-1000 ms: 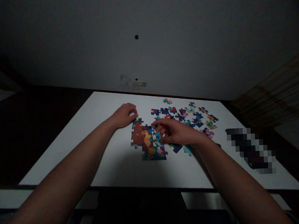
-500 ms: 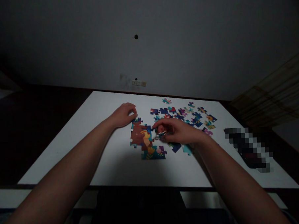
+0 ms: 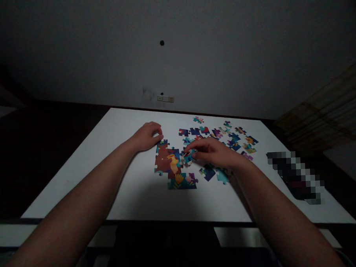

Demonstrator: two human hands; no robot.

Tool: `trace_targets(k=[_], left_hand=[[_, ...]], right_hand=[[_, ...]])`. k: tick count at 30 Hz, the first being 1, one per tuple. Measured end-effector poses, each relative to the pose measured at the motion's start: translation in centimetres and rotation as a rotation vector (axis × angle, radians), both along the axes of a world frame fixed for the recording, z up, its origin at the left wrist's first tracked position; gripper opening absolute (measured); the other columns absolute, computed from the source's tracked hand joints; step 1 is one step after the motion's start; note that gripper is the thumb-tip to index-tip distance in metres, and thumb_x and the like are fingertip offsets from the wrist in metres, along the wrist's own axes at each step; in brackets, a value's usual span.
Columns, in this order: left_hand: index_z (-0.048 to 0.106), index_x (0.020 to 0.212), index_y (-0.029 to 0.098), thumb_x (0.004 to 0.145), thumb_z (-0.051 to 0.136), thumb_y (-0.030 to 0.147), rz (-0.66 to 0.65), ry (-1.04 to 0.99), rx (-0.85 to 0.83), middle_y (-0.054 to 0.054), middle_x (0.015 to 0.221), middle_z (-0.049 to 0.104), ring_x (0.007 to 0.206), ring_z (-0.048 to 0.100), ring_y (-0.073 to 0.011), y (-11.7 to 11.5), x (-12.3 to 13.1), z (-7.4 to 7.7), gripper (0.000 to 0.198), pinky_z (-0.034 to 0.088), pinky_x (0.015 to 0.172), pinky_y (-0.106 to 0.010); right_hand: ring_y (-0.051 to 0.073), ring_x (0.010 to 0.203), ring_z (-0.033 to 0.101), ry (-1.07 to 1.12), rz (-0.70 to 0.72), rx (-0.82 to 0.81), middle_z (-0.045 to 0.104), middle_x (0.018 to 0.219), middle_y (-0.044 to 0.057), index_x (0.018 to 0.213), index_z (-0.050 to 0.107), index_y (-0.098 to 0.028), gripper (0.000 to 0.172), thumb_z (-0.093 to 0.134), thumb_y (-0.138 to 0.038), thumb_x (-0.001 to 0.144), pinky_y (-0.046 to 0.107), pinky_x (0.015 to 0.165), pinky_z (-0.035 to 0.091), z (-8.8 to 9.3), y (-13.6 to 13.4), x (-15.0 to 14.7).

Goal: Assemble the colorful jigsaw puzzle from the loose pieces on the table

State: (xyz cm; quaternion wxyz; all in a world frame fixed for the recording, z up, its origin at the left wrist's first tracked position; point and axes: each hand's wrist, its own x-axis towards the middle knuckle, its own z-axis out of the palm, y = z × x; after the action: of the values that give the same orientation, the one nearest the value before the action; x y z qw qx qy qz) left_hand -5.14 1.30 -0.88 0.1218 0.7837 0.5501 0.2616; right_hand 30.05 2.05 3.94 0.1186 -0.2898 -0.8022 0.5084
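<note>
A partly joined jigsaw puzzle point(image 3: 167, 161) with a brown and yellow picture lies on the white table point(image 3: 133, 194). A separate joined strip point(image 3: 181, 181) sits just below it. My left hand point(image 3: 145, 137) rests at the puzzle's upper left, fingers curled and holding nothing, close to a dark blue edge piece point(image 3: 162, 143). My right hand point(image 3: 211, 152) reaches in from the right, its fingertips pinching a teal puzzle piece point(image 3: 188, 156) beside the joined section. Many loose pieces point(image 3: 219, 135) are scattered beyond that hand.
Two loose pieces point(image 3: 207, 172) lie under my right wrist's near side. A pixelated dark object point(image 3: 296, 177) lies at the table's right edge. A wall point(image 3: 174, 47) with a switch plate point(image 3: 165, 98) stands behind the table.
My right hand has shifted slightly left and lowered the teal piece against the joined section's right side. My left hand has stayed in place.
</note>
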Motion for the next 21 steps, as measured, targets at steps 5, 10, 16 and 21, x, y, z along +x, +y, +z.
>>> trace_targets(k=[5, 10, 16, 21], left_hand=[[0.079, 0.099, 0.024, 0.100, 0.068, 0.041, -0.001, -0.001, 0.000, -0.015, 0.134, 0.082, 0.137, 0.072, -0.0370, 0.0, 0.0, 0.0, 0.020, 0.052, 0.126, -0.059], [0.078, 0.099, 0.025, 0.100, 0.068, 0.038, -0.010, -0.003, 0.001, -0.014, 0.129, 0.082, 0.134, 0.072, -0.0364, -0.1, -0.1, 0.0, 0.017, 0.053, 0.124, -0.060], [0.077, 0.099, 0.026, 0.101, 0.069, 0.037, -0.010, -0.009, 0.009, -0.015, 0.136, 0.081, 0.139, 0.071, -0.0354, 0.0, -0.2, -0.3, 0.014, 0.052, 0.126, -0.059], [0.078, 0.099, 0.025, 0.101, 0.069, 0.036, -0.010, 0.002, 0.006, -0.014, 0.132, 0.081, 0.136, 0.072, -0.0362, 0.0, -0.2, -0.3, 0.014, 0.051, 0.126, -0.060]], right_hand=[[0.017, 0.072, 0.060, -0.026, 0.050, -0.051, 0.075, 0.095, 0.001, 0.144, 0.083, -0.029, 0.049, 0.086, -0.035, 0.095, 0.031, 0.065, 0.050, -1.3, -0.1, -0.2], [0.020, 0.080, 0.066, -0.008, 0.027, 0.009, 0.074, 0.090, 0.002, 0.127, 0.083, -0.026, 0.037, 0.091, -0.034, 0.092, 0.032, 0.070, 0.053, -2.7, -0.3, -1.0], [0.018, 0.068, 0.057, -0.057, 0.028, 0.135, 0.066, 0.076, -0.001, 0.123, 0.085, -0.025, 0.027, 0.084, -0.032, 0.098, 0.032, 0.062, 0.042, -2.3, -0.7, -1.6], [0.020, 0.073, 0.063, -0.083, 0.044, 0.257, 0.074, 0.085, 0.001, 0.121, 0.088, -0.025, 0.025, 0.084, -0.028, 0.096, 0.033, 0.069, 0.047, -1.5, -1.0, -1.6]])
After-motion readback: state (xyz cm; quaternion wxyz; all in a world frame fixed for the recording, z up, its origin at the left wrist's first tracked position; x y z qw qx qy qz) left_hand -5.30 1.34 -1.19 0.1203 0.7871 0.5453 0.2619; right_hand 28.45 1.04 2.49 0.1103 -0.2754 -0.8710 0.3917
